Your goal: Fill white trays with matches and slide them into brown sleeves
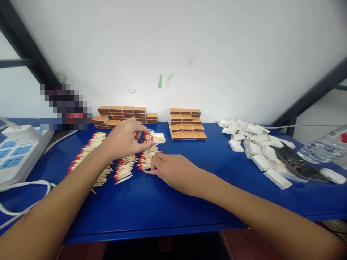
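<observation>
My left hand (123,139) is curled above the blue table (168,202), its thumb and fingers closed on a small white matchbox tray (158,137) with matches in it. My right hand (170,168) rests on the table, its fingers pinched on matches at the edge of a pile of red-tipped matches (146,160). More rows of matches (86,151) lie to the left, and another bunch (124,169) sits under my left wrist.
Two stacks of orange matchboxes (124,115) (187,124) stand against the white wall. A heap of white empty trays (255,144) lies at right, beside a phone (296,164), a white mouse-like object (333,176) and a plastic bag (325,148). A power strip (16,151) with cables sits far left.
</observation>
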Tool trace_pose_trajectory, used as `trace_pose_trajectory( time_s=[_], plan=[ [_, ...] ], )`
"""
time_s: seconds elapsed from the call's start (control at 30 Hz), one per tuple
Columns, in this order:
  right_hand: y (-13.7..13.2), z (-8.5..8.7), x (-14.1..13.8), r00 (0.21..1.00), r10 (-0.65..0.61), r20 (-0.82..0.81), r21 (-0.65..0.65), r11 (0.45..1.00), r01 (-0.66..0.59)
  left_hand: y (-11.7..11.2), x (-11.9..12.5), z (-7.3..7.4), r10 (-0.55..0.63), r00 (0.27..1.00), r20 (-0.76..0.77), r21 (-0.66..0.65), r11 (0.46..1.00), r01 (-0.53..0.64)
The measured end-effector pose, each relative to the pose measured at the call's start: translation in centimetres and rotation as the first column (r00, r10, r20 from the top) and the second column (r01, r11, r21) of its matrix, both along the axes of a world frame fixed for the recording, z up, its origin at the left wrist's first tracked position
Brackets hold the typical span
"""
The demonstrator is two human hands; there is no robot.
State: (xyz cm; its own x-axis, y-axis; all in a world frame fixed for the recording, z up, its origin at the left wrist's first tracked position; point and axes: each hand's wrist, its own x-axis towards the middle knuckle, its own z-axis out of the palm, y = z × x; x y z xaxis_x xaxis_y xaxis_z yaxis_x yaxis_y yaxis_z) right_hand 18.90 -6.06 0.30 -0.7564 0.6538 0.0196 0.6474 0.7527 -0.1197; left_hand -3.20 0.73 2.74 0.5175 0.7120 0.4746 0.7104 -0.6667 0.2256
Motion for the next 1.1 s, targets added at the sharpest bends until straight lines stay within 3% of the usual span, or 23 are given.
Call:
trace_pose_trajectory(
  time_s=[0.3, 0.7, 1.1],
  plan=[
    [-1.2, -1.5, -1.5, 0.997, -0.038, -0.065, 0.030, 0.999, 0.040, -0.1, 0.1, 0.1, -0.005, 1.000, -0.005, 0.009, 1.000, 0.005],
    [-1.1, -0.5, -1.3, 0.991, -0.132, 0.010, -0.112, 0.985, 0.132, -0.1, 0.1, 0.2, -0.010, 1.000, -0.010, 0.005, 1.000, 0.010],
    [-0.6, -1.8, -0.8, 0.997, -0.050, 0.051, 0.010, 0.999, 0.049, 0.1, 0.0, 0.0, -0.028, 1.000, -0.008, 0.036, 0.999, 0.029]
  ],
)
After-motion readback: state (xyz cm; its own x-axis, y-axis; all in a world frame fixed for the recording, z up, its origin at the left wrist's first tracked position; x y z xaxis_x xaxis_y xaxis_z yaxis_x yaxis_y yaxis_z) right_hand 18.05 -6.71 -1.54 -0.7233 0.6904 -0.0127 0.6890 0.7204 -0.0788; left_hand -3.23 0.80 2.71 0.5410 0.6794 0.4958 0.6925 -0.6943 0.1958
